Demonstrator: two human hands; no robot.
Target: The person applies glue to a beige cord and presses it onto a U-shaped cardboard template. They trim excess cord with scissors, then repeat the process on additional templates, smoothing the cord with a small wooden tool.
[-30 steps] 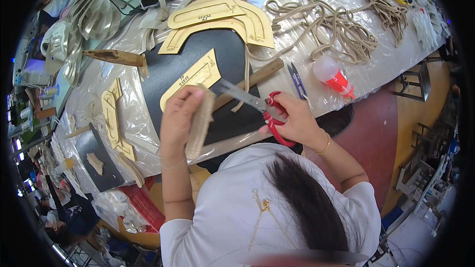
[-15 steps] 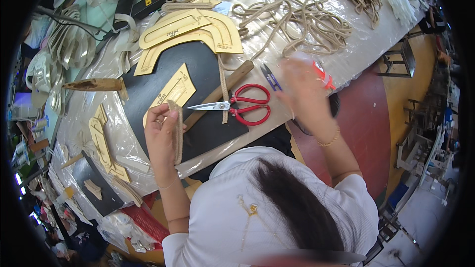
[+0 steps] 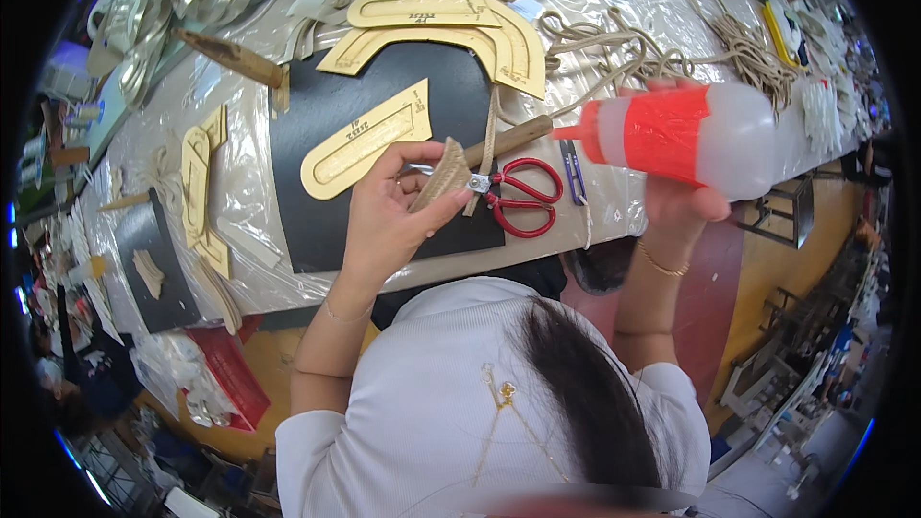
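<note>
Between the fingers and thumb of my left hand [image 3: 382, 216] is a folded piece of beige braided cord [image 3: 444, 176], its cut end turned up. My right hand [image 3: 672, 208] grips a translucent squeeze bottle [image 3: 743, 139] with red tape around it; the bottle lies on its side in the air, red nozzle pointing left toward the cord. Red-handled scissors [image 3: 554, 194] lie just beyond my left hand, their blades mostly hidden behind it. A wooden handle [image 3: 518, 138] and purple thread snips [image 3: 576, 176] rest close by. Under the left hand is a black mat [image 3: 288, 149] bearing a yellow slotted template [image 3: 336, 173].
More yellow templates [image 3: 523, 62] are stacked at the mat's far edge. Loose beige cord [image 3: 614, 48] lies tangled at the back right. On the left are a pointed wooden stick [image 3: 225, 56], other templates [image 3: 196, 182] and a small dark board [image 3: 158, 269]. Plastic sheeting covers the table.
My right hand has picked up the squeeze bottle from the table's right side and raised it. My left hand has moved right with the cord, now over the scissor blades. The view has shifted.
</note>
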